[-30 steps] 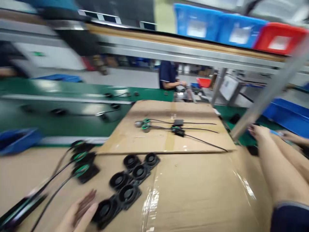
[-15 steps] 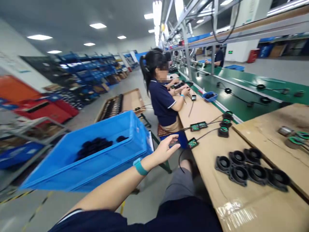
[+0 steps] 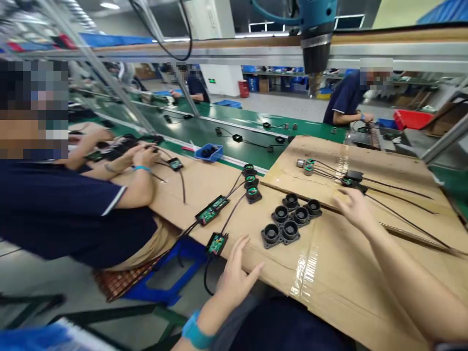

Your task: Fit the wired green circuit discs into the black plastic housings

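My left hand (image 3: pixel 237 273), with a teal band on its wrist, hovers at the near edge of the cardboard-covered bench, fingers apart and nothing in them. Just left of it lies a small black housing with a green circuit board (image 3: pixel 216 243), wired to one of several round black parts (image 3: pixel 252 194). Over the right side of the bench my right hand (image 3: pixel 354 207) reaches out, fingers spread and empty. Close beyond its fingertips are black housings with cables (image 3: pixel 353 181). Between my hands sits a group of several square-flanged black round housings (image 3: pixel 290 230).
A co-worker (image 3: pixel 73 209) sits close on the left, hands on similar parts. A green conveyor (image 3: pixel 204 127) with wired parts runs behind the bench. A power driver (image 3: pixel 317 44) hangs overhead. A small blue bin (image 3: pixel 209 152) stands by the belt. Another person (image 3: pixel 347 100) works across.
My view has swung right, from the blue crates to the bench. My right hand has come into view over the cardboard. The left hand has moved to the bench edge, still empty.
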A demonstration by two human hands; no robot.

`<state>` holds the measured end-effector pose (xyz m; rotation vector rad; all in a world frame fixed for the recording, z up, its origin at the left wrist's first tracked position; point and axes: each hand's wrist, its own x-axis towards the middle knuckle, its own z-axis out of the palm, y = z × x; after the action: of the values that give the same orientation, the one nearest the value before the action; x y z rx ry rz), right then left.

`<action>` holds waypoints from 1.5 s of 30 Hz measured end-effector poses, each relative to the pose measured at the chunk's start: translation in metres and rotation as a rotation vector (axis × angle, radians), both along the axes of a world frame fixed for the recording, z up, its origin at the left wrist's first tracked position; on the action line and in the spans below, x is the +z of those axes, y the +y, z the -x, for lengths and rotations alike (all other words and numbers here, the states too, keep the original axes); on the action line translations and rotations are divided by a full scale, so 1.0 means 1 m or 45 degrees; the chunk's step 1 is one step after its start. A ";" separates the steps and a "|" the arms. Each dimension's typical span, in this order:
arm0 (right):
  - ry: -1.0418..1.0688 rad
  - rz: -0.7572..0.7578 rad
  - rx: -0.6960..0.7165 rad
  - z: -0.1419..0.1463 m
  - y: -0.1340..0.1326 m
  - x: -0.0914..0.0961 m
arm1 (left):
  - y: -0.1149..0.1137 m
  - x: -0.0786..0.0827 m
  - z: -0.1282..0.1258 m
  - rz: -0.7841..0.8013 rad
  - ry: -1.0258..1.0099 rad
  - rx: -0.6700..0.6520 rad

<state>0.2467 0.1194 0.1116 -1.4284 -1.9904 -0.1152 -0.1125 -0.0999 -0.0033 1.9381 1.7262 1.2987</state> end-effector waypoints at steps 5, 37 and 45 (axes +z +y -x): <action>-0.323 0.112 -0.027 0.064 0.080 0.023 | 0.056 -0.010 -0.035 0.007 -0.093 -0.022; 0.245 0.428 -0.127 -0.060 -0.211 -0.047 | 0.066 0.012 -0.175 -0.002 0.047 -0.304; 0.165 0.408 0.055 -0.069 -0.217 -0.067 | 0.074 0.024 -0.149 -0.028 0.076 -0.811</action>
<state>0.3160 -0.0979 0.0448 -1.5432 -1.9936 0.3216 0.0369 -0.0259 0.0205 2.2825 0.9688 1.0227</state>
